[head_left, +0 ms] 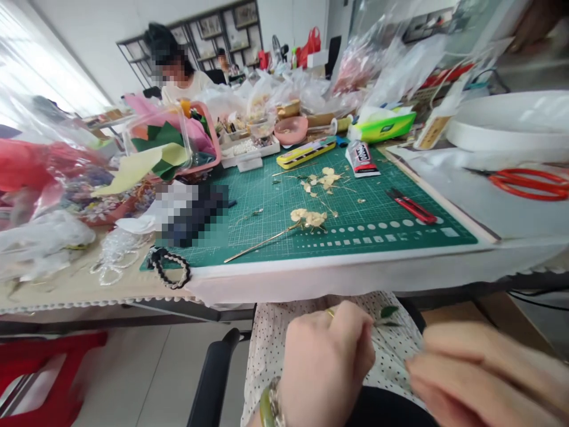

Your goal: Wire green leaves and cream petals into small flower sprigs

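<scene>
Left hand (326,362), bottom centre: fingers curled in, grip contents hidden. Right hand (484,370), bottom right, blurred – hold cannot be told. Green leaf (389,311) between hands, over dotted clothing (272,341). Gold flower sprig (307,218) on mat (267,191), mid-frame – probably there to free hands.

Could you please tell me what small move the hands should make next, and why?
I would probably bring the right hand toward the green leaf to steady it: the leaf shows beside the curled left hand, and the two hands are apart. Whether either grips the leaf is unclear.
</scene>
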